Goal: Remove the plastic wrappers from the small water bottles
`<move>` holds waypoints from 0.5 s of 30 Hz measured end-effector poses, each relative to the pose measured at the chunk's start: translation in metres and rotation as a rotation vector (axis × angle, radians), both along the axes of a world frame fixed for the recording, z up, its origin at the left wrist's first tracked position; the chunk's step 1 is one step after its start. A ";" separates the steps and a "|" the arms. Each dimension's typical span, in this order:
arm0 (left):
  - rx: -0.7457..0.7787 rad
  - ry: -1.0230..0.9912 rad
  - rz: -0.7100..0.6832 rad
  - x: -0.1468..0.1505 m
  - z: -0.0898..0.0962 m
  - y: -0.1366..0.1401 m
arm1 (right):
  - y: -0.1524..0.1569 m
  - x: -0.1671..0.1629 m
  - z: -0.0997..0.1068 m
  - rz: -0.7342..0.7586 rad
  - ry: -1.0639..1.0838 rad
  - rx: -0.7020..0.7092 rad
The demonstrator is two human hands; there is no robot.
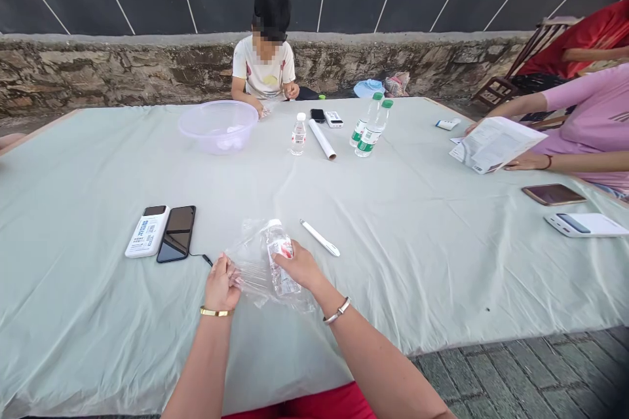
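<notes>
Bottle (281, 247) at the near middle of the table, white cap toward the far side, label up. Clear bag (251, 267) spread about and under it; cannot tell whether the bottle lies inside the film or on top.

Right hand (301, 266) curled round the bottle's right side, thumb across the label: a firm hold. Left hand (222, 285) pinches the bag's left edge, film creased and drawn toward the fingers.

Step in hand, by my reading: working bottle and bag against each other, one hand per item. Next move seems to call for a steady right grip and a controlled left pinch, as thin film could cling or tear.

Just right of the bottle, a white pen-like tool (319, 237). Left of the left hand, a phone (177, 234) with a dark strap, touching a power bank (147, 232).

Farther out: lilac basin (191, 133) far left; far bottle (297, 136), white roll (322, 139) and two green-capped bottles (372, 134) far middle. Seated person (264, 72) beyond. Right side, someone in pink (590, 118) holds a printed packet (496, 144).
</notes>
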State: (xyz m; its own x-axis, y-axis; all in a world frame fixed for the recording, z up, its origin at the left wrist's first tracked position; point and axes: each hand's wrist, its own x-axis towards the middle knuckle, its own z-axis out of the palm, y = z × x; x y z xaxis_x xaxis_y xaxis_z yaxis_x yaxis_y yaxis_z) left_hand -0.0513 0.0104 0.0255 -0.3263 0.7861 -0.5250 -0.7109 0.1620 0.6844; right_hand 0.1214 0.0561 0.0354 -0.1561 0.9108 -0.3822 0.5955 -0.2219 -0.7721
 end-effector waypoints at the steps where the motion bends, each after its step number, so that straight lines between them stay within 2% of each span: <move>1: 0.013 0.005 -0.003 0.000 0.000 -0.002 | 0.002 -0.001 0.003 0.047 -0.085 0.009; 4: 0.083 0.035 -0.009 0.002 0.007 -0.007 | 0.003 -0.004 0.011 0.142 -0.281 0.059; 6: 0.131 0.043 -0.016 0.001 0.013 -0.010 | 0.001 -0.002 0.013 0.169 -0.323 0.105; 11: 0.244 0.004 -0.042 -0.003 0.028 -0.016 | -0.007 0.009 0.016 0.083 -0.410 0.230; 15: 0.276 -0.004 -0.089 -0.002 0.039 -0.020 | -0.012 -0.001 0.020 0.058 -0.399 0.262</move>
State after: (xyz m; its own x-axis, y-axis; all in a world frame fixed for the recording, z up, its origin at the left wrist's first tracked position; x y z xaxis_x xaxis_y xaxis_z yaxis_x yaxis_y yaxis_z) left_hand -0.0532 -0.0100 0.0647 -0.2476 0.9250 -0.2882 -0.7052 0.0319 0.7083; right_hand 0.1203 0.0441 0.0557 -0.0974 0.9786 -0.1810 0.8625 -0.0078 -0.5061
